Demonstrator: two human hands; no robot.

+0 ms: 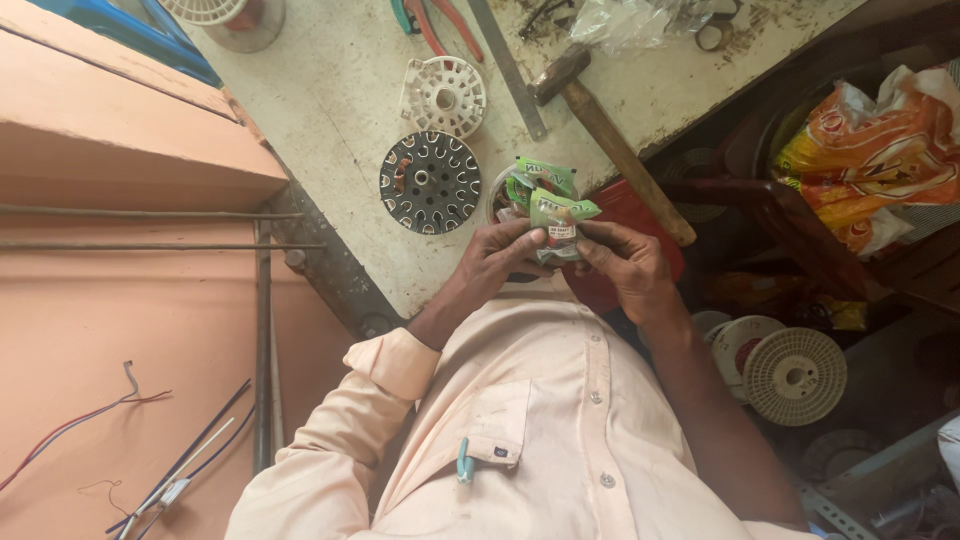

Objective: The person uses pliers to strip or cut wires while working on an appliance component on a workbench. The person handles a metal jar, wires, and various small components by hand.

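Both the left hand (500,258) and right hand (622,262) pinch a small green sachet (556,218) between them, apparently at its lower edge, above the tabletop (340,110).

We look down at our two hands over the edge of a dusty table (330,90). Our left hand (500,255) and right hand (625,262) hold a small green packet (560,215) between the fingertips. More green packets (535,180) sit just behind it. Beside them lies a round black disc with slots (430,182), and a white round plastic part (443,96) is next to that. A hammer (600,125) lies near our right hand. A white spool (795,377) sits lower down.
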